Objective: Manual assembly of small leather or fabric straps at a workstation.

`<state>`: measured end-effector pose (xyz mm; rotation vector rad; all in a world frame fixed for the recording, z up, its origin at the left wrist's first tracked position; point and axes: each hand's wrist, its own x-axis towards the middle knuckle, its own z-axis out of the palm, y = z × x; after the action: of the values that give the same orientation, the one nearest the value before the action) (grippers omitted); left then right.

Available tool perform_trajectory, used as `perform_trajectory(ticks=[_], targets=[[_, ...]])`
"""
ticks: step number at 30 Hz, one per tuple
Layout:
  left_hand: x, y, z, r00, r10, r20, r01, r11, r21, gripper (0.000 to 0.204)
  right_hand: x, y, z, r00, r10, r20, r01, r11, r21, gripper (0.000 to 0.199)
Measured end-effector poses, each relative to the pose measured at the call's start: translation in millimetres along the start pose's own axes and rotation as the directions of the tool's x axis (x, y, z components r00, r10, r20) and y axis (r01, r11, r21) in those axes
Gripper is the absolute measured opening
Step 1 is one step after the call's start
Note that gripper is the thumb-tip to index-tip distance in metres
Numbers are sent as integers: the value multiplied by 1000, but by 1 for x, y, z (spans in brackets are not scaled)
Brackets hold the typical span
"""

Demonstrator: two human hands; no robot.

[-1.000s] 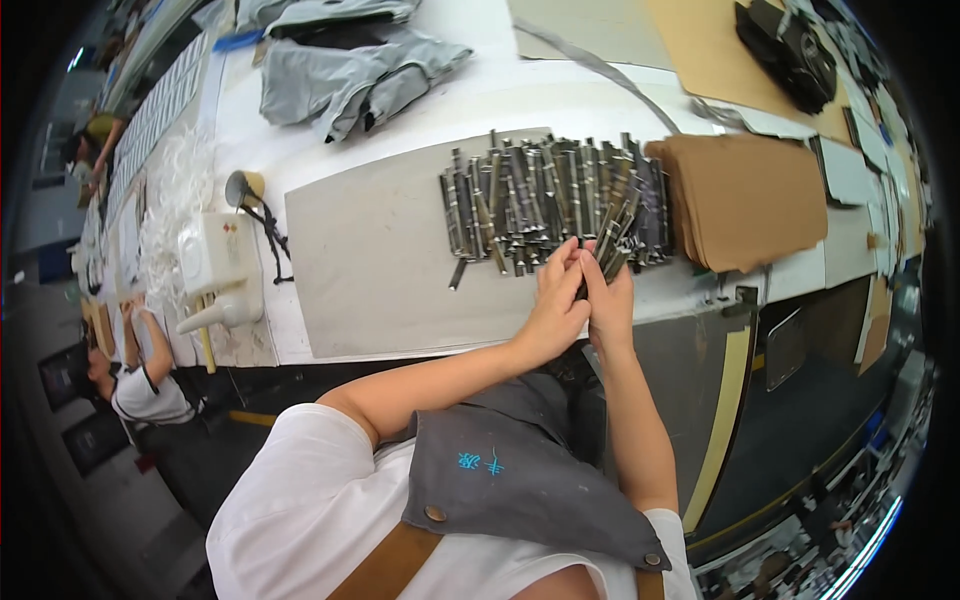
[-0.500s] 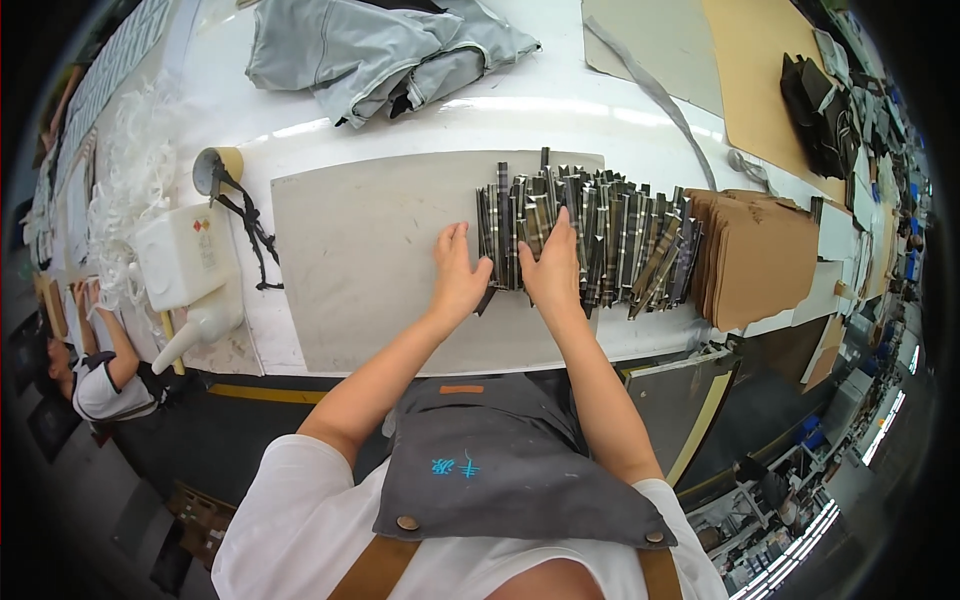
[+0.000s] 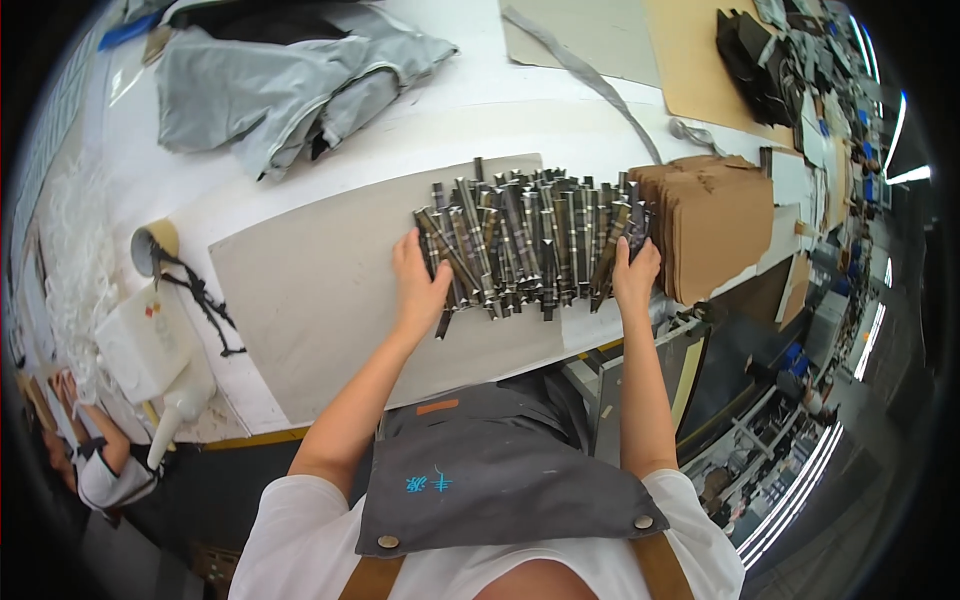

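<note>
Strips (image 3: pixel 530 240), dark and narrow, laid side by side in an overlapping row on grey board (image 3: pixel 310 300), just beside brown card stack (image 3: pixel 720 225); left hand (image 3: pixel 420 285) flat against row's left end, fingers spread, gripping nothing; right hand (image 3: pixel 635 275) pressed at right end, fingers extended onto strips; probably light, stiff, loose and prone to sliding; best squeezed from both ends.
</note>
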<state>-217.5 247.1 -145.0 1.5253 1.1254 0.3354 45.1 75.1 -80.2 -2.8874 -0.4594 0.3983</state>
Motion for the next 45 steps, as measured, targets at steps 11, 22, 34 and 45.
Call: perform_trajectory(ticks=[11, 22, 34, 45], targets=[[15, 2, -8, 997, -39, 70, 35, 998, 52, 61, 25, 18, 7, 991, 112, 68, -115, 993, 40, 90], [17, 12, -5, 999, -32, 36, 26, 988, 149, 68, 33, 26, 18, 988, 84, 131, -114, 963, 246, 103], [25, 45, 18, 986, -95, 135, 95, 995, 4, 60, 33, 44, 12, 970, -78, 230, -24, 912, 410, 100], [25, 76, 59, 975, -188, 121, 193, 981, -30, 66, 37, 27, -1, 920, -163, 357, -1, 908, 418, 100]])
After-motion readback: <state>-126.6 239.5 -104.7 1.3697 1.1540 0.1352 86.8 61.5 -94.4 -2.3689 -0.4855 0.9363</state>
